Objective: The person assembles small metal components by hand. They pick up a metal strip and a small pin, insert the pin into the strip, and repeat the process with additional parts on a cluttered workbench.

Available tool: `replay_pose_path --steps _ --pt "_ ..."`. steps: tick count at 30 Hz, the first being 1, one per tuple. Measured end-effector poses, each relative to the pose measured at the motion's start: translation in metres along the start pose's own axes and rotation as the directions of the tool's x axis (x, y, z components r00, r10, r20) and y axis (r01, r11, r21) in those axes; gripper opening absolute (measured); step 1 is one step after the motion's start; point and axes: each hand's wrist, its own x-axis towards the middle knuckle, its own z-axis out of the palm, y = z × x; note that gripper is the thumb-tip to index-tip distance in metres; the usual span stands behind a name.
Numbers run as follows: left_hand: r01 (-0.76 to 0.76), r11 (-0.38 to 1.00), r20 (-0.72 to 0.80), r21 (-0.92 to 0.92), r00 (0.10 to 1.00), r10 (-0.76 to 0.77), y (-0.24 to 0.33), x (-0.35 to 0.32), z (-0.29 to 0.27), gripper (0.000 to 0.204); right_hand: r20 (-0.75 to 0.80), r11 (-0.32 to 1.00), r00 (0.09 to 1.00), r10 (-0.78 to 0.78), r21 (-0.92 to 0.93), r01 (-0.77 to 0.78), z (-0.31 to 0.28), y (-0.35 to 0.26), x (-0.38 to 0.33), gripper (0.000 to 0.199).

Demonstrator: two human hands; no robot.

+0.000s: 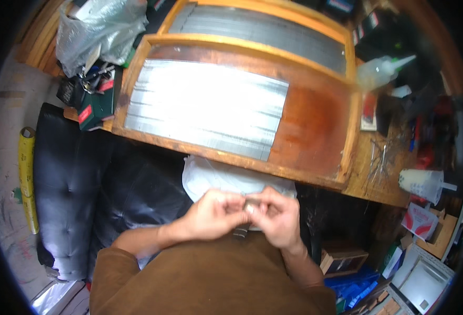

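My left hand (pixel 215 212) and my right hand (pixel 276 215) meet in front of my chest, fingers pinched together on a small grey metal strip (pixel 251 201). A short dark end of it shows below the fingers. The hands hover over a white plastic bag (pixel 210 176) lying on my lap. Just beyond stands a wooden tray (pixel 315 131) with a row of shiny metal strips (pixel 205 105) laid side by side on its left part; its right part is bare brown wood.
A second wooden tray of metal strips (pixel 263 26) lies behind the first. A clear glue bottle (pixel 381 71) and a plastic cup (pixel 423 184) stand at the right. A black padded seat (pixel 79 173) is at the left, boxes (pixel 341 257) at the lower right.
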Motion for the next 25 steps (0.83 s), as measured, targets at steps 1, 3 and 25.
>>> replay_pose_path --steps 1,3,25 --pt "-0.132 0.954 -0.033 0.271 0.989 0.146 0.010 -0.008 0.000 0.012 0.039 0.969 0.992 -0.121 -0.210 0.127 -0.002 -0.020 -0.005 0.027" --pt "-0.469 0.794 -0.027 0.387 0.855 0.519 0.012 -0.015 0.001 0.018 0.113 0.879 0.936 -0.333 -0.322 0.352 0.004 -0.053 -0.009 0.033" --pt "-0.157 0.514 -0.393 0.844 0.471 0.790 0.130 0.019 -0.168 0.030 -0.065 0.899 0.946 -0.318 -0.336 0.280 0.016 -0.238 0.333 0.019"
